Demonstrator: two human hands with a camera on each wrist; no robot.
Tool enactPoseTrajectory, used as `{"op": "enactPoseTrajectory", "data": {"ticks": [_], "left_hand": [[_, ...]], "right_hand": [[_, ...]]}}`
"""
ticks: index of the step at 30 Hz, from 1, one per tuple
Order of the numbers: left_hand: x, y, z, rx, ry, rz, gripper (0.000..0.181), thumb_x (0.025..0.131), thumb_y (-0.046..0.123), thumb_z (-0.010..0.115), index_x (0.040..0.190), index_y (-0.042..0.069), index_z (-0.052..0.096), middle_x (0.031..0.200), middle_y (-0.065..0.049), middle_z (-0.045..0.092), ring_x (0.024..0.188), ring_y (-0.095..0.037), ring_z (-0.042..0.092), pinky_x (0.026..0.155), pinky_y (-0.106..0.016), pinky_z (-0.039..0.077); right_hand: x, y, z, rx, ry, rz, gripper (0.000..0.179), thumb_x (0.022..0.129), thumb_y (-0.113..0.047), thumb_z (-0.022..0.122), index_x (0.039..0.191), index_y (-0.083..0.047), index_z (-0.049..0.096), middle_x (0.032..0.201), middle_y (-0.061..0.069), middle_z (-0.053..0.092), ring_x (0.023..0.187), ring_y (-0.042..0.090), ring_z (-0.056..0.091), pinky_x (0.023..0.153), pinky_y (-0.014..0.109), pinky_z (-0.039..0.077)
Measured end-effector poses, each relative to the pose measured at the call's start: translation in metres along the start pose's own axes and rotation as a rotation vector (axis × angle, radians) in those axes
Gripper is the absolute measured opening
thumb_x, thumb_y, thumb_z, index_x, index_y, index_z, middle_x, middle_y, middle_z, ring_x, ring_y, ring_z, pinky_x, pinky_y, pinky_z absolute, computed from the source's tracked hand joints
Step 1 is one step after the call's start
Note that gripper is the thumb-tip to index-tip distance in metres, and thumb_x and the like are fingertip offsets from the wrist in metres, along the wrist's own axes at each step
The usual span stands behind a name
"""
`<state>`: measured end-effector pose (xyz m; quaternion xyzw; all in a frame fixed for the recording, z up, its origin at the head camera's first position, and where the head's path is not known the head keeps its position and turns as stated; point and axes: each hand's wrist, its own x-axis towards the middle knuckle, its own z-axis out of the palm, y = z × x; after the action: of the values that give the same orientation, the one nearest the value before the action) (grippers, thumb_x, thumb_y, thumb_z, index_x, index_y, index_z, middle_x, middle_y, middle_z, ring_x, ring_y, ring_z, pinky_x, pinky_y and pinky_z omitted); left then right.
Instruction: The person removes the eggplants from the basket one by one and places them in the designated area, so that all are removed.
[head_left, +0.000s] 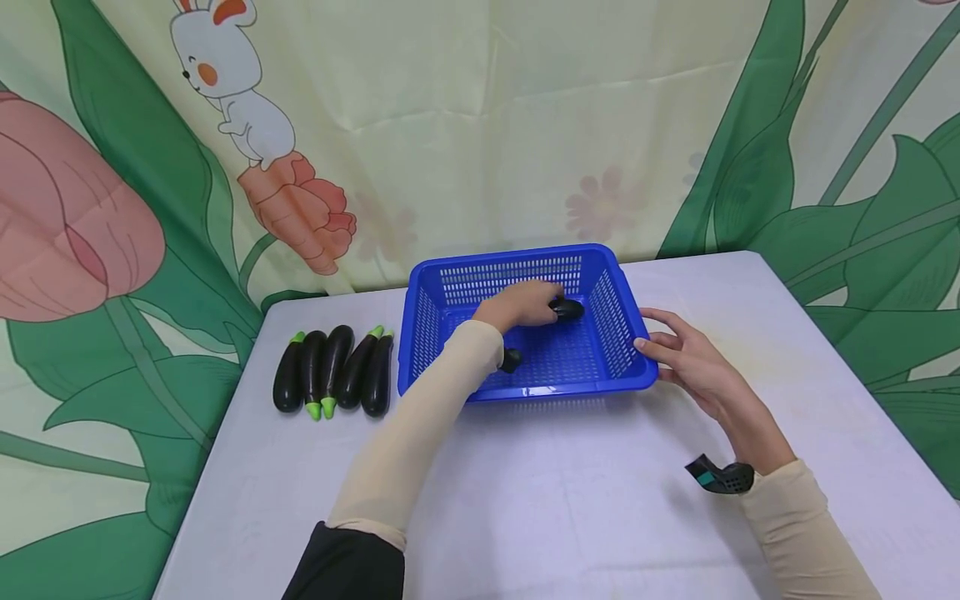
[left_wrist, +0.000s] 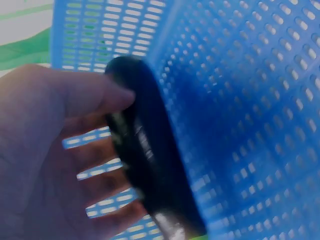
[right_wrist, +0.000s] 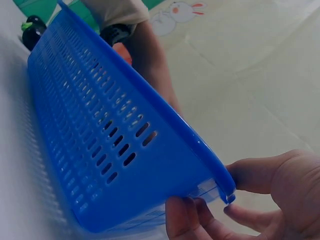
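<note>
My left hand [head_left: 522,303] is inside the blue plastic basket [head_left: 558,388], gripping a dark eggplant [head_left: 568,311] near its right side. In the left wrist view the thumb lies over that eggplant [left_wrist: 150,145] and the fingers curl behind it, close to the slotted wall. At the basket's right front corner, my right hand [head_left: 693,362] holds the rim. The right wrist view shows its thumb and fingers [right_wrist: 182,220] around the rim and outer wall of the basket [right_wrist: 150,170].
Several eggplants [head_left: 335,367] with green stem ends lie side by side left of the basket. Everything stands on a white-covered table [head_left: 525,492]. Behind it hangs a printed curtain [head_left: 465,142] with a rabbit and flowers. Each wrist wears a black device [head_left: 723,477].
</note>
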<state>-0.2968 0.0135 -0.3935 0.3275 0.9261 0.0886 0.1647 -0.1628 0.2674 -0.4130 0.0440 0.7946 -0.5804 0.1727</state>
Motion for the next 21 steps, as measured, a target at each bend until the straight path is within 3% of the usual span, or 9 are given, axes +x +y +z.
{"op": "enactPoseTrajectory", "data": {"ticks": [5, 13, 21], "left_hand": [[-0.014, 0.001, -0.011, -0.076, -0.047, 0.021, 0.042, 0.102, 0.019, 0.055, 0.143, 0.014, 0.059, 0.12, -0.003, 0.065, 0.105, -0.02, 0.056, 0.096, -0.037, 0.047], [-0.032, -0.002, -0.022, -0.089, -0.071, 0.047, 0.046, 0.106, 0.025, 0.051, 0.152, 0.02, 0.051, 0.137, -0.004, 0.063, 0.119, -0.021, 0.057, 0.11, -0.043, 0.046], [-0.057, -0.006, -0.041, -0.082, -0.001, 0.049, 0.045, 0.105, 0.026, 0.051, 0.151, 0.022, 0.053, 0.139, 0.0, 0.063, 0.118, -0.02, 0.057, 0.107, -0.042, 0.048]], "right_hand": [[0.0, -0.001, 0.0, 0.002, 0.001, 0.003, 0.084, 0.104, -0.045, 0.061, 0.169, -0.022, 0.013, 0.154, 0.027, 0.045, 0.108, 0.009, 0.065, 0.088, 0.021, 0.057], [-0.001, -0.001, 0.0, 0.009, 0.002, 0.002, 0.082, 0.105, -0.044, 0.061, 0.168, -0.021, 0.014, 0.152, 0.026, 0.047, 0.105, 0.008, 0.067, 0.088, 0.021, 0.058], [-0.001, -0.001, 0.001, 0.021, -0.001, -0.009, 0.082, 0.104, -0.043, 0.061, 0.168, -0.021, 0.015, 0.149, 0.025, 0.049, 0.103, 0.006, 0.067, 0.088, 0.022, 0.058]]}}
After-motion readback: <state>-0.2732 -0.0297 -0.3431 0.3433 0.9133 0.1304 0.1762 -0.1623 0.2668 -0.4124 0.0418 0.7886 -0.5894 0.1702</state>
